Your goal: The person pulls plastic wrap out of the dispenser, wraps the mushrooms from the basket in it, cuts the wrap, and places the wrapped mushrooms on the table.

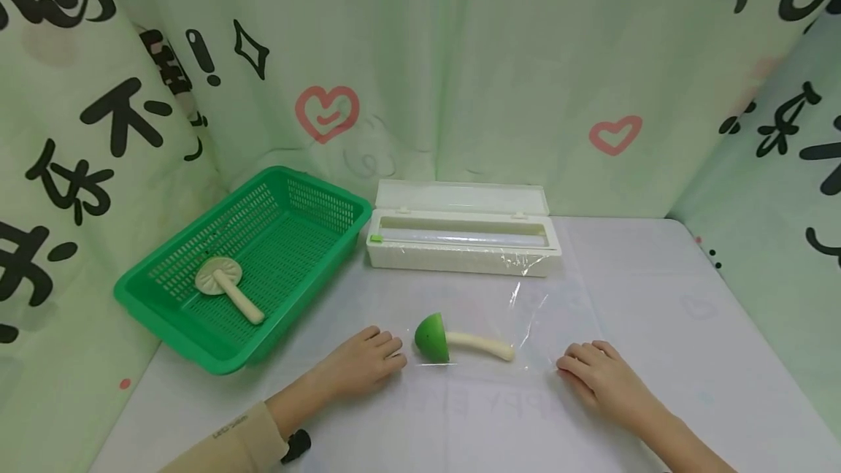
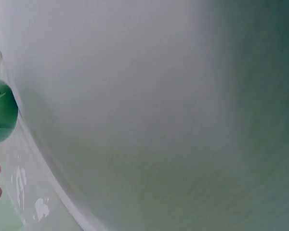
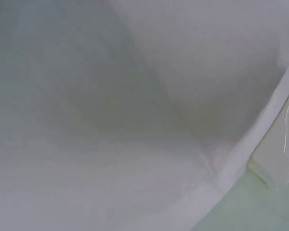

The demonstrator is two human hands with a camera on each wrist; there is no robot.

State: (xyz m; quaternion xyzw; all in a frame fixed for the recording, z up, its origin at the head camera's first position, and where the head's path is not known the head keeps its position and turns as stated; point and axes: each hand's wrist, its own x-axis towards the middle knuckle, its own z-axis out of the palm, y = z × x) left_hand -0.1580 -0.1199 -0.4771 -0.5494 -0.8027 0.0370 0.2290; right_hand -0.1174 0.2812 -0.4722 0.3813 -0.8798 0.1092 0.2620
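Toy mushroom: a green-capped toy mushroom (image 1: 460, 340) lies on its side near the front edge of the tabletop (image 1: 690, 356), cap to the left, pale stem to the right, resting on a sheet of cling film (image 1: 525, 312).
Cling film: the clear sheet runs forward from the white dispenser box (image 1: 463, 239), which stands with its lid up toward the back edge; whether the sheet is cut free cannot be told.
Left hand: the left hand (image 1: 364, 363) lies palm down just left of the cap, fingers relaxed and flat, gripping nothing; the left wrist view shows only the green cap (image 2: 1, 111) and fingertips at the frame's edge.
Right hand: the right hand (image 1: 601, 378) lies flat well right of the stem, fingers loose, holding nothing.
Step in hand: by the look of it, both hands are pinning or smoothing the film either side of the mushroom.
Next move: probably lifting a film edge over the toy, which calls for a fingertip pinch on thin, clingy plastic.
Basket: a green basket (image 1: 164, 305) at the left edge holds a second, cream mushroom (image 1: 226, 285).
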